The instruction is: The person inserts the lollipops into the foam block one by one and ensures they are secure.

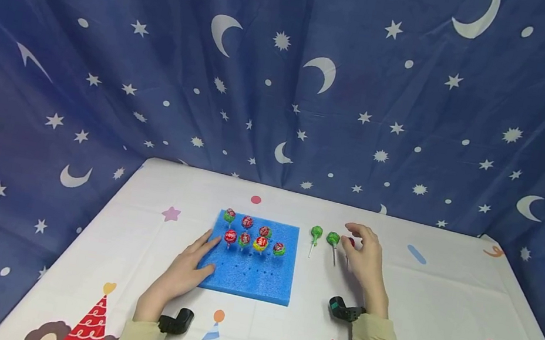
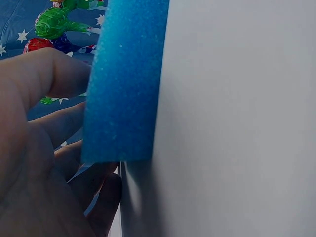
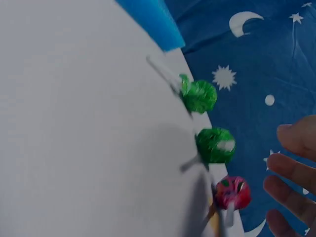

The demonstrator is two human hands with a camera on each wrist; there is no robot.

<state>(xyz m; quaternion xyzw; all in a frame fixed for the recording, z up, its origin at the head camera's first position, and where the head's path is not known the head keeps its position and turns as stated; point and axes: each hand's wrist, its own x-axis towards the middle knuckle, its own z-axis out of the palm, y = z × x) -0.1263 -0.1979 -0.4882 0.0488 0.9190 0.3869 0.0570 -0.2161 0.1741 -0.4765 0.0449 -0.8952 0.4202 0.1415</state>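
Observation:
A blue foam block (image 1: 250,279) lies on the table with several wrapped lollipops (image 1: 261,243) standing upright in two rows. My left hand (image 1: 186,269) rests along its left edge, fingertips on the foam. To the right of the block, two green lollipops (image 1: 333,238) and a red one (image 1: 351,242) lie on the tabletop with their sticks pointing toward me. Over the red lollipop hovers my right hand (image 1: 364,260), fingers apart and holding nothing. The right wrist view shows the pink-red lollipop (image 3: 233,192) nearest those fingertips, with a gap between.
Small holes (image 1: 256,270) dot the front half of the foam. A white tablecloth (image 1: 444,304) with party-hat and star prints covers the table. Behind it hangs a dark blue curtain (image 1: 342,133) with moons and stars.

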